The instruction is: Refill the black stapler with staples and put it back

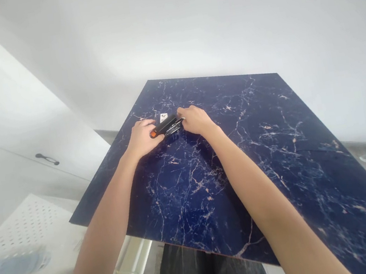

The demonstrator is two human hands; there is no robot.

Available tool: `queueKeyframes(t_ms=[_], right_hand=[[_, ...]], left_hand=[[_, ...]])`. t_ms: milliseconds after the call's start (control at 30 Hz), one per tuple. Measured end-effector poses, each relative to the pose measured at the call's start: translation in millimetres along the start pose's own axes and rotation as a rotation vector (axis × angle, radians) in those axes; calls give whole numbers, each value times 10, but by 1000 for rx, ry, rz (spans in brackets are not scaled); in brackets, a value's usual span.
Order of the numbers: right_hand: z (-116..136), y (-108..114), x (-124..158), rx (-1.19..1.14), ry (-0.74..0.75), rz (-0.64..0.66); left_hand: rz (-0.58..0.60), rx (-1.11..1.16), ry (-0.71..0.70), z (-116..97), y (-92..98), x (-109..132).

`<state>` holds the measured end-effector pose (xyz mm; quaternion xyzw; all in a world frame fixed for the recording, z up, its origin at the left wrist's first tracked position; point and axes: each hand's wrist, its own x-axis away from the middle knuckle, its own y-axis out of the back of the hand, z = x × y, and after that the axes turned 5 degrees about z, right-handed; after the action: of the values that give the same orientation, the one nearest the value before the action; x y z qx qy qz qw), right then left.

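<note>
Left hand (142, 139) grasping orange end of black stapler (166, 126); right hand (196, 120) clenched on its metal end. Stapler near far edge of blue marble desk (268, 151) (small white card (164, 118) also there, just beyond).

The left hand (143, 138) and the right hand (196, 120) are palm-down and close together, a narrow gap between them, with the left fingers (145, 125) and right fingers (184, 112) curving inward toward each other. Behind each hand, the left wrist (131, 156) and right wrist (212, 130) are slightly bent. From there, the bare left forearm (111, 213) and right forearm (258, 199) angle apart and run down and outward toward the lower corners of the view.
</note>
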<state>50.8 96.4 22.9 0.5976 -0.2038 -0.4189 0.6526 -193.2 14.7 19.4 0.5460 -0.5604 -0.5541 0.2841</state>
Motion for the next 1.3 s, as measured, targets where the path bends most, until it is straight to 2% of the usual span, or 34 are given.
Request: queueKeyframes(t_ms=[100, 200, 300, 400, 467, 500, 567, 667, 700, 767, 833, 900, 1000, 1167, 1300], right_hand=[[-94, -23, -27, -199, -44, -53], [-141, -36, -56, -460, -72, -158], [-106, -7, -82, -557, -187, -227], [-24, 33, -98, -554, -245, -41], [27, 39, -104, -566, -237, 96], [45, 33, -108, -570, -234, 125], [59, 4, -117, -561, -250, 103], [41, -71, -135, -553, -286, 30], [33, -100, -140, -561, -282, 20], [27, -158, -149, -590, -254, 24], [32, -206, -158, -621, -223, 41], [39, -238, -167, -646, -206, 52], [42, -260, -181, -688, -204, 56], [102, -253, -199, -765, -190, 91], [173, -227, -203, -785, -174, 114]], left_hand=[[-4, 10, -3, -40, 29, 3], [-3, -15, 14, -113, 64, 13], [-5, -78, 98, -195, 77, 23], [-16, -125, 195, -254, 68, 25], [-13, -118, 202, -263, 74, 25], [-13, -88, 196, -254, 87, 25], [-47, 15, 213, -206, 135, 31], [-127, 137, 351, -73, 246, 54], [-113, 146, 394, -25, 281, 66], [4, 118, 445, 51, 335, 95], [144, 74, 451, 82, 365, 123], [184, 29, 433, 70, 382, 146], [143, -18, 393, 33, 402, 166], [147, -29, 381, 66, 378, 170], [71, -74, 386, 71, 307, 158]])
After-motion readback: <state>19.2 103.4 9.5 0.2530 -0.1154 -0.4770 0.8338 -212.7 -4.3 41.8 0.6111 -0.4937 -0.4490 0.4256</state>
